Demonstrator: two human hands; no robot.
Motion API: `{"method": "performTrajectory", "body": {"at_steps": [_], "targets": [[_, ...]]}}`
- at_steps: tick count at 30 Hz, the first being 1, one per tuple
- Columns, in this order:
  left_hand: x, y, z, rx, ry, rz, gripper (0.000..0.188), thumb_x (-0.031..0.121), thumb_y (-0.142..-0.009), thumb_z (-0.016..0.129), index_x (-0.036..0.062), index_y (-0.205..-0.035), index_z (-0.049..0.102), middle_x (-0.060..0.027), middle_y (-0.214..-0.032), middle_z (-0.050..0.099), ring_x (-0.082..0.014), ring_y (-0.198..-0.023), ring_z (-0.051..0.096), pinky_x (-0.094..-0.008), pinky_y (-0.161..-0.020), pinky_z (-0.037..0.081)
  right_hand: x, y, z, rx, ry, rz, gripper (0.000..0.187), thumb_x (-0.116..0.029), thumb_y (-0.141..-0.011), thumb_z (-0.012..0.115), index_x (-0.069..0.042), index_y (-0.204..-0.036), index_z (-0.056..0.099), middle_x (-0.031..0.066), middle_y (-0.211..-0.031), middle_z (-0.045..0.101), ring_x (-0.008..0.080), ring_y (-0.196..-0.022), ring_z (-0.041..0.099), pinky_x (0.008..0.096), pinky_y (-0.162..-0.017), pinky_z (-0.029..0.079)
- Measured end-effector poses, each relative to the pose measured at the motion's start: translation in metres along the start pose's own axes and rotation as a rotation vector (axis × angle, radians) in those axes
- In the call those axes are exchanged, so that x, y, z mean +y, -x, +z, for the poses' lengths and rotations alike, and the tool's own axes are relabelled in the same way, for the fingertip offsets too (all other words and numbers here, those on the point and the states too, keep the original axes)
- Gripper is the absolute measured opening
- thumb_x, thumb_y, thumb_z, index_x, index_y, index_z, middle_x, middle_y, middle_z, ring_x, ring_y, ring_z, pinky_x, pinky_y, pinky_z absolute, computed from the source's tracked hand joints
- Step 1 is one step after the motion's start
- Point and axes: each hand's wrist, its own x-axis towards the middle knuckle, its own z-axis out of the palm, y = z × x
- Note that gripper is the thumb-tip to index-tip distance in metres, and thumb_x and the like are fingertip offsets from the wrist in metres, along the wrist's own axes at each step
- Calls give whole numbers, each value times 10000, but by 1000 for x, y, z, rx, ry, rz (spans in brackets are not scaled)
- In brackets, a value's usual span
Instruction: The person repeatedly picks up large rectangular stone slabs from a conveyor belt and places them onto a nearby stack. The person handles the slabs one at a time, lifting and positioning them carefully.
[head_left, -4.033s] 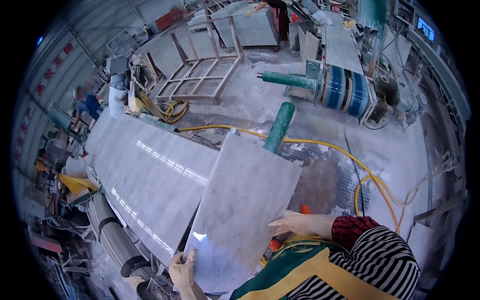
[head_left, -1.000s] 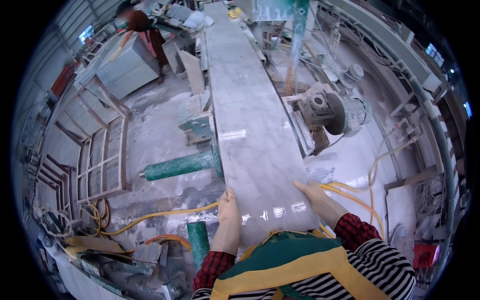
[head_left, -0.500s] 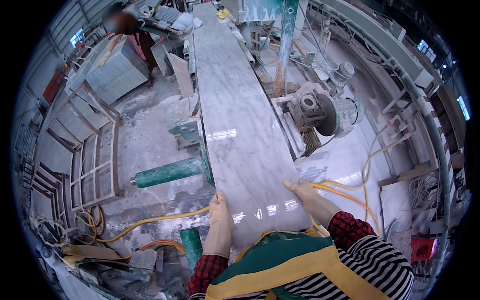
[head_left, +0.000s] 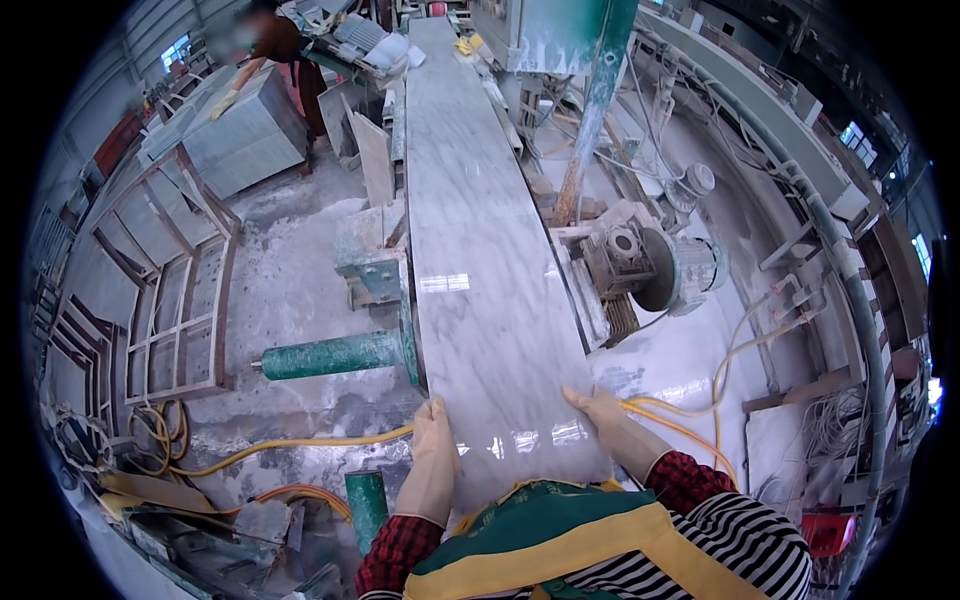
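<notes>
A long, polished grey-and-white marble slab [head_left: 500, 340] stretches from just in front of my apron to the far end of a narrow conveyor. My left hand [head_left: 430, 450], in a pale glove, is closed on its left edge near the close end. On the opposite edge, my right hand [head_left: 600, 415] grips the slab, thumb on top and the other fingers hidden beneath. Window-like reflections shine on the surface between my hands.
A green roller [head_left: 330, 355] juts out left of the conveyor; a dusty motor [head_left: 690, 275] stands on its right. Yellow hoses [head_left: 290, 440] cross the floor. Metal frames [head_left: 180, 300] stand at left. Beyond them a person [head_left: 275, 60] leans over a stone stack [head_left: 240, 145].
Both hands keep their grip on the slab's edges. My view has tilted and shifted slightly, with the far machinery now lower in the picture. The distant person remains bent over the stack.
</notes>
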Motion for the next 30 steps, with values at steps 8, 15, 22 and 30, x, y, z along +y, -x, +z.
{"method": "performTrajectory", "body": {"at_steps": [8, 15, 22, 30], "targets": [[-17, 3, -38, -361, 83, 103, 522, 393, -1094, 492, 36, -1476, 493, -153, -1384, 605, -248, -1233, 605, -398, -1043, 511, 36, -15, -50, -130, 838, -698, 582, -278, -957, 749, 26, -1412, 549, 163, -1280, 680, 273, -1143, 668, 389, -986, 538], [7, 104, -87, -589, 88, -411, 557, 368, -1064, 577, -23, -1452, 498, -156, -1441, 585, -265, -1238, 630, -407, -1031, 534, 39, 76, -48, -152, 534, -31, 703, -461, -916, 738, 54, -1370, 589, 190, -1198, 706, 279, -1109, 677, 397, -978, 508], [-5, 123, -80, -421, 20, -340, 504, 394, -1072, 536, -13, -1368, 562, -151, -1275, 667, -239, -1084, 682, -360, -912, 561, 60, 69, -43, -10, 517, 55, 814, -513, -879, 761, 54, -1417, 535, 195, -1202, 695, 279, -1088, 676, 359, -969, 513], [-10, 120, -70, -380, 167, -245, 515, 419, -1084, 495, -42, -1276, 624, -117, -1170, 721, -198, -923, 711, -293, -759, 588, 49, 89, -18, 71, 1209, -766, 918, -415, -775, 831, 30, -1479, 447, 262, -1408, 533, 424, -1345, 487, 472, -1163, 383]]}}
